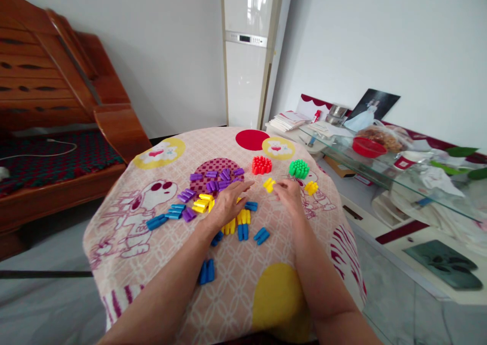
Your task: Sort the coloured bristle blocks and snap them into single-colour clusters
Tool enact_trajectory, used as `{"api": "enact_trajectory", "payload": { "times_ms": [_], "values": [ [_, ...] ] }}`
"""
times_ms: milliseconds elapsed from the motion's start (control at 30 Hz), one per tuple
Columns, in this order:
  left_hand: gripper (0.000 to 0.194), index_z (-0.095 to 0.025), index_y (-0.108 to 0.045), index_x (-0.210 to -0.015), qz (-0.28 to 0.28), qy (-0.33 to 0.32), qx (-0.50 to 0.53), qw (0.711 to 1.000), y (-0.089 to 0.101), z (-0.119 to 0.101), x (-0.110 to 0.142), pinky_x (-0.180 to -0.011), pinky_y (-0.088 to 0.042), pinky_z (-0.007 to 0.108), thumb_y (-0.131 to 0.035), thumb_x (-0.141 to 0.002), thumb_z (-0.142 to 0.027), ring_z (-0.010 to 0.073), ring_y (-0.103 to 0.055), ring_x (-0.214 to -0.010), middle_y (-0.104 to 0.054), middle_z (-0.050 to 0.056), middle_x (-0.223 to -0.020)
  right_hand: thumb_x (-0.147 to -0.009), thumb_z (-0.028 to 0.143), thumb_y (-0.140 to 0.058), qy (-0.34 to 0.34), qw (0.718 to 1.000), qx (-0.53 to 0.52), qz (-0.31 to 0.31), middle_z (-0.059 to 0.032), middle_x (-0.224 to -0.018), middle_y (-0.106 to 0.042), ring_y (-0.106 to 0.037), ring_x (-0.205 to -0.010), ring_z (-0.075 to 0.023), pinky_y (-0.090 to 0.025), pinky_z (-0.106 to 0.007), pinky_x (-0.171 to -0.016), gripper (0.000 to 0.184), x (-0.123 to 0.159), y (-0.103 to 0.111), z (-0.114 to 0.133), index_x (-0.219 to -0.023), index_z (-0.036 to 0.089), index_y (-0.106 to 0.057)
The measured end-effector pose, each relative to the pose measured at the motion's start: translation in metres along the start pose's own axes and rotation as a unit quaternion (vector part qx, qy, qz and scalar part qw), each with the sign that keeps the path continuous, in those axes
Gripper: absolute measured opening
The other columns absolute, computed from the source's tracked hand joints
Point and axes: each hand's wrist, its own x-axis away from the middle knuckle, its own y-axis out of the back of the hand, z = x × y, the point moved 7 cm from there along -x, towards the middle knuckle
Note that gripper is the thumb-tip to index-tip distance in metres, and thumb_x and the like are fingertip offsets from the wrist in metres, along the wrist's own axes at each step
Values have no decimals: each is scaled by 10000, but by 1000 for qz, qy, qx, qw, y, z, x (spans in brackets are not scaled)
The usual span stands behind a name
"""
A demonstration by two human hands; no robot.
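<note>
My right hand (290, 195) pinches a small yellow plastic block (269, 184) by its right end. My left hand (229, 202) hovers over or rests on several yellow blocks (244, 216), its fingers stretched out to the right; it partly hides those blocks. Beyond my right hand stand a cluster of green blocks (299, 169) and a small yellow cluster (311, 187). A red cluster (262, 165) is farther back, left of the green one. Purple blocks (224, 174) lie loose behind my left hand, and blue blocks (206, 271) are scattered nearer to me.
A patterned cloth covers the round table (228, 304). On the right, a glass-topped cabinet (426, 193) holds papers, a red bowl (368, 147) and a paper cup (405, 161). A wooden bench (114, 127) stands at left, a tall white air conditioner (245, 81) behind.
</note>
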Motion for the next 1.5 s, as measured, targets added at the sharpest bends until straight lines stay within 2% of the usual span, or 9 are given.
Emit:
{"api": "enact_trajectory", "payload": {
  "times_ms": [167, 333, 633, 900, 1067, 1200, 1300, 1400, 1500],
  "values": [
    [360, -156, -633, -1243, -41, 32, -40, 998, 16, 15, 3, -912, -540, 346, -545, -897, -202, 205, -670, -996, -705, 105, -1092, -666, 358, -556, 43, 962, 192, -191, -88, -696, -726, -633, -659, -216, -457, -306, -638, 233, -10, 84, -21, -672, 177, -703],
    [356, -167, -649, -1229, -44, 47, -44, 997, 18, 15, 4, -912, -541, 340, -546, -891, -209, 204, -675, -997, -716, 95, -1102, -687, 325, -563, 29, 922, 317, -219, -128, -720, -730, -635, -683, -232, -424, -311, -639, 239, -7, 108, -33, -701, 155, -730],
    [338, -168, -698, -1150, -62, 100, -57, 991, 36, 29, 4, -912, -540, 353, -527, -880, -278, 214, -686, -950, -740, 97, -1057, -681, 286, -573, 40, 889, 393, -231, -127, -686, -715, -600, -639, -216, -373, -297, -589, 210, -8, 105, -38, -705, 160, -740],
    [342, -142, -734, -1042, -116, 261, -48, 957, 80, 73, 24, -815, -557, 289, -546, -787, -270, 188, -707, -826, -766, 74, -961, -772, 392, -576, 30, 904, 323, -278, -129, -716, -702, -601, -675, -235, -398, -321, -644, 273, 2, 106, -18, -738, 161, -717],
    [302, -156, -761, -933, -49, 304, -84, 948, 92, 93, 38, -742, -536, 278, -579, -739, -299, 201, -697, -773, -767, 59, -851, -786, 443, -540, 141, 943, 231, -195, -83, -628, -669, -570, -616, -193, -394, -296, -639, 313, 3, 64, 1, -627, 191, -635],
    [269, -210, -775, -892, 78, 270, -67, 957, 84, 99, 43, -737, -516, 275, -629, -694, -320, 210, -691, -796, -769, 30, -883, -783, 458, -519, 174, 950, 207, -154, -64, -588, -633, -543, -588, -178, -375, -287, -614, 326, 6, 42, 10, -600, 201, -603],
    [265, -226, -781, -889, 123, 253, -37, 959, 78, 98, 45, -728, -505, 266, -631, -705, -343, 204, -684, -787, -765, 27, -872, -780, 457, -512, 182, 953, 198, -139, -46, -566, -602, -513, -565, -163, -368, -281, -601, 329, 8, 36, 13, -574, 208, -574],
    [253, -214, -778, -847, 110, 274, -68, 953, 78, 101, 45, -651, -478, 250, -590, -723, -328, 190, -661, -711, -753, 32, -794, -777, 457, -516, 182, 956, 196, -122, -34, -551, -582, -499, -570, -161, -372, -277, -595, 325, 8, 33, 13, -567, 213, -563],
    [297, -185, -768, -880, 34, 305, -97, 947, 86, 104, 45, -615, -457, 245, -545, -741, -324, 186, -651, -692, -754, 37, -784, -782, 460, -519, 174, 959, 194, -115, -36, -564, -590, -513, -595, -168, -376, -274, -595, 324, 7, 31, 10, -589, 209, -585]
  ]
}}
